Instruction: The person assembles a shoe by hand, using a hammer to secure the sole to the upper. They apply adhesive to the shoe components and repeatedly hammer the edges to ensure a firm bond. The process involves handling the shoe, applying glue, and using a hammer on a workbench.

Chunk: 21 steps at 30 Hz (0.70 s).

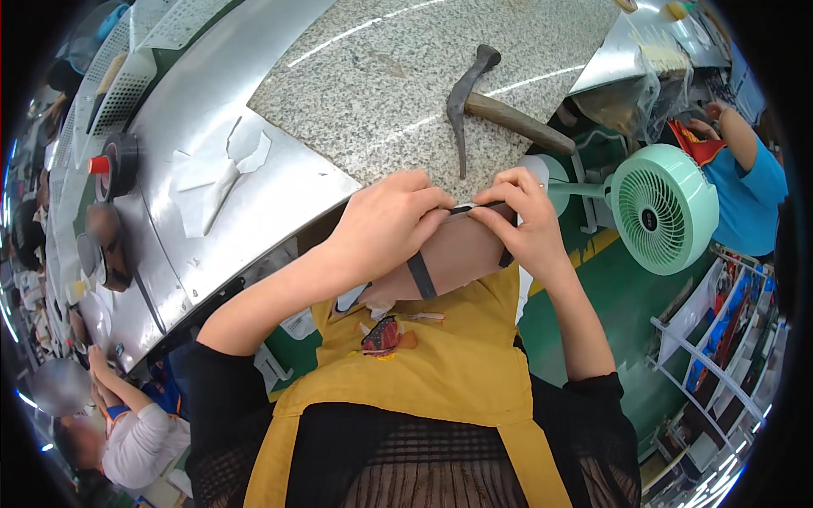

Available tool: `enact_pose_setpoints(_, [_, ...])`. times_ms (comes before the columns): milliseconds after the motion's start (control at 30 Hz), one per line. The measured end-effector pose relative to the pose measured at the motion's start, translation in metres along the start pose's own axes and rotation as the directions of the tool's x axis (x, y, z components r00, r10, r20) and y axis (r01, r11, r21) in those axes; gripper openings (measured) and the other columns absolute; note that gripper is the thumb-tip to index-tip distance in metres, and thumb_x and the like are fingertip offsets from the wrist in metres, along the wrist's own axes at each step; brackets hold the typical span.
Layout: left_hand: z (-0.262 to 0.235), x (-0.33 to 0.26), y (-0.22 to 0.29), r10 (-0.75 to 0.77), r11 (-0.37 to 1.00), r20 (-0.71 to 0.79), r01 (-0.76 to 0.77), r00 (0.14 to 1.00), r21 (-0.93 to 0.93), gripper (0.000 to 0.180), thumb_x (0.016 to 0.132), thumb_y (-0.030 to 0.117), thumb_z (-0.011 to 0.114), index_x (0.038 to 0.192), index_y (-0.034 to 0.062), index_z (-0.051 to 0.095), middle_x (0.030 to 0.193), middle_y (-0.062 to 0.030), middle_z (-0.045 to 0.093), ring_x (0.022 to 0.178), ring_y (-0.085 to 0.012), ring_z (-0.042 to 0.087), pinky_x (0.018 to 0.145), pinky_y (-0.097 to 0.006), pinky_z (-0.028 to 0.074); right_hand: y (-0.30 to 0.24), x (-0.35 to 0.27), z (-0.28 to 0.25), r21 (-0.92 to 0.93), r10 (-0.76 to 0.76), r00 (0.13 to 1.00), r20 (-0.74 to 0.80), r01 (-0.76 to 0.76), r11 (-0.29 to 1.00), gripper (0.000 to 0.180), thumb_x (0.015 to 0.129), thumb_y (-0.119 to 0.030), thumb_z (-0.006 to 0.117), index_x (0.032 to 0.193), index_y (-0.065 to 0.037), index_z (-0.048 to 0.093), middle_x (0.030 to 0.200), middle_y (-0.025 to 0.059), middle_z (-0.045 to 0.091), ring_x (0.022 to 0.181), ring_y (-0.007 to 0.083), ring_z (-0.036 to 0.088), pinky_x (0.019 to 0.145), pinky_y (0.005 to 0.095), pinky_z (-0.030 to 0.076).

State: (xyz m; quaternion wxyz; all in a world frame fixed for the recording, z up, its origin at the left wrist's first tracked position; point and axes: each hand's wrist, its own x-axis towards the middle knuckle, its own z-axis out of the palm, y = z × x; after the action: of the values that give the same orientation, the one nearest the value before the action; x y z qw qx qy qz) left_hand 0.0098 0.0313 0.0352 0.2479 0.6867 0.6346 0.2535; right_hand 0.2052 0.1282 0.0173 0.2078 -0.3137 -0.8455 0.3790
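A brownish-pink piece (464, 256) with dark straps or bands across it rests against my yellow apron (406, 372), at the near edge of the granite slab. Its exact kind is not clear to me. My left hand (385, 222) pinches its upper dark edge from the left. From the right, my right hand (527, 222) grips the same edge, thumb and fingertips close to the left ones. A bit of white shows between the two sets of fingertips. Beyond my hands a hammer (501, 114) with a worn wooden handle lies on the granite slab (364, 93).
White paper scraps (212, 182) lie on the metal table (279, 169) at left, near a dark round roll (123, 165). A mint-green fan (663, 210) stands at right. A metal rack (711, 364) is at lower right. Co-workers sit at lower left and far right.
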Motion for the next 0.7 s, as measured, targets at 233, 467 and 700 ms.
enact_pose_setpoints(233, [0.012, 0.001, -0.004, 0.051, 0.998, -0.119, -0.056, 0.992, -0.037, 0.017, 0.08, 0.009, 0.064, 0.097, 0.0109, 0.067, 0.08, -0.0038, 0.055, 0.074, -0.022, 0.059, 0.062, -0.033, 0.048, -0.007, 0.027, -0.022, -0.306, -0.282, 0.957, -0.067, 0.249, 0.919, 0.023, 0.074, -0.018, 0.073, 0.093, -0.01, 0.066, 0.096, 0.0037, 0.055, 0.091, 0.0239, 0.053, 0.075, 0.0353, 0.045])
enact_pose_setpoints(467, [0.012, 0.004, -0.007, 0.198, 0.98, -0.126, -0.2, 0.972, -0.006, 0.023, 0.074, 0.004, 0.063, 0.096, 0.0094, 0.065, 0.079, -0.004, 0.052, 0.072, -0.0212, 0.057, 0.06, -0.033, 0.048, 0.021, 0.084, -0.018, -0.516, -0.16, 0.984, 0.083, 0.18, 0.838, 0.036, 0.083, -0.025, 0.066, 0.114, -0.011, 0.055, 0.102, 0.0077, 0.056, 0.089, 0.0289, 0.059, 0.072, 0.0377, 0.048])
enact_pose_setpoints(700, [0.012, 0.003, -0.009, 0.41, 0.888, -0.086, -0.376, 0.908, 0.266, 0.032, 0.07, 0.009, 0.059, 0.102, 0.0062, 0.061, 0.079, -0.0035, 0.045, 0.07, -0.0169, 0.051, 0.057, -0.029, 0.045, -0.038, 0.047, -0.073, -0.096, 0.372, 0.874, 0.312, -0.36, 0.928, 0.027, 0.092, -0.012, 0.053, 0.116, 0.0, 0.052, 0.101, 0.0163, 0.061, 0.086, 0.0362, 0.058, 0.076, 0.03, 0.047])
